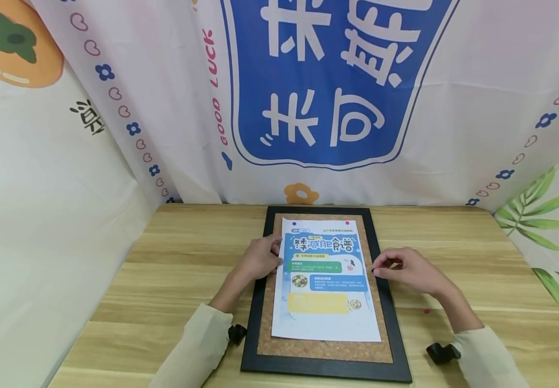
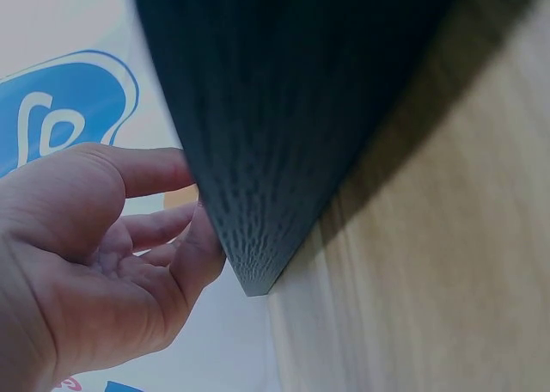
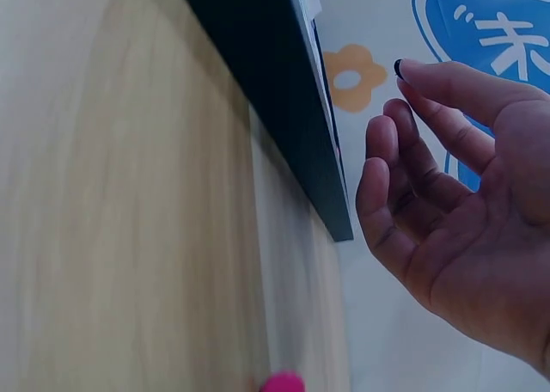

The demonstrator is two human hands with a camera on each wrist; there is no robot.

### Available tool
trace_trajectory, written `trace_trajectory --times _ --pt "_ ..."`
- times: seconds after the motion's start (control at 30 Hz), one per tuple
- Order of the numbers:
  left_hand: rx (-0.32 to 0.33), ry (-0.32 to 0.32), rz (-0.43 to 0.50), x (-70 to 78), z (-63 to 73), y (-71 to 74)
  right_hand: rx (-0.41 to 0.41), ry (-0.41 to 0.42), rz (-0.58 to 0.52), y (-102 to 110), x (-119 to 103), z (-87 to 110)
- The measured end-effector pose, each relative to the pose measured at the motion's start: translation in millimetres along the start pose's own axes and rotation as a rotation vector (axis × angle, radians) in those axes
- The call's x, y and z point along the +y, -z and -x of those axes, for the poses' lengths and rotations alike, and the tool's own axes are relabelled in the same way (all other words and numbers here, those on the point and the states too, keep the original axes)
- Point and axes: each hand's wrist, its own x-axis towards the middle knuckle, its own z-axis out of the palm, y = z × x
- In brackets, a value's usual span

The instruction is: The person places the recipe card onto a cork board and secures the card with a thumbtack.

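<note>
A printed paper sheet (image 1: 328, 323) with blue, green and yellow blocks lies on a cork board (image 1: 325, 350) in a black frame (image 1: 327, 368). Two small round pins sit along its top edge, a dark pin (image 1: 294, 223) at left and a pink pin (image 1: 347, 222) at right. My left hand (image 1: 263, 254) rests at the board's left side, fingertips at the sheet's left edge; the frame partly hides them in the left wrist view. Over the frame's right side, my right hand (image 1: 405, 268) pinches a small black pin (image 3: 398, 68) between thumb and index finger, its other fingers loosely bent.
Right of the board, a loose pink pin (image 1: 427, 311) lies on the wood-grain table (image 1: 187, 302). A printed cloth (image 1: 187, 108) hangs behind the table's far edge. Black wrist devices (image 1: 441, 353) sit at both sleeves.
</note>
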Motion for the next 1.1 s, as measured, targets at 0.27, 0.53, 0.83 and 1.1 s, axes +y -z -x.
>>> trace_trajectory --times 0.27,0.53,0.83,1.1 --pt "-0.010 0.004 -0.008 1.4 -0.5 0.2 -0.028 0.031 0.001 -11.5 -11.3 -11.4" --pt "-0.010 0.018 -0.011 2.8 -1.2 0.8 -0.056 0.068 -0.002 -22.5 -21.9 -21.4" --pt "-0.008 0.017 -0.013 2.8 -2.2 -0.2 -0.074 0.080 -0.021 -27.2 -38.0 -26.0" --pt "-0.011 0.017 -0.010 3.6 -1.9 -0.3 -0.080 0.118 -0.017 -32.9 -41.6 -28.0"
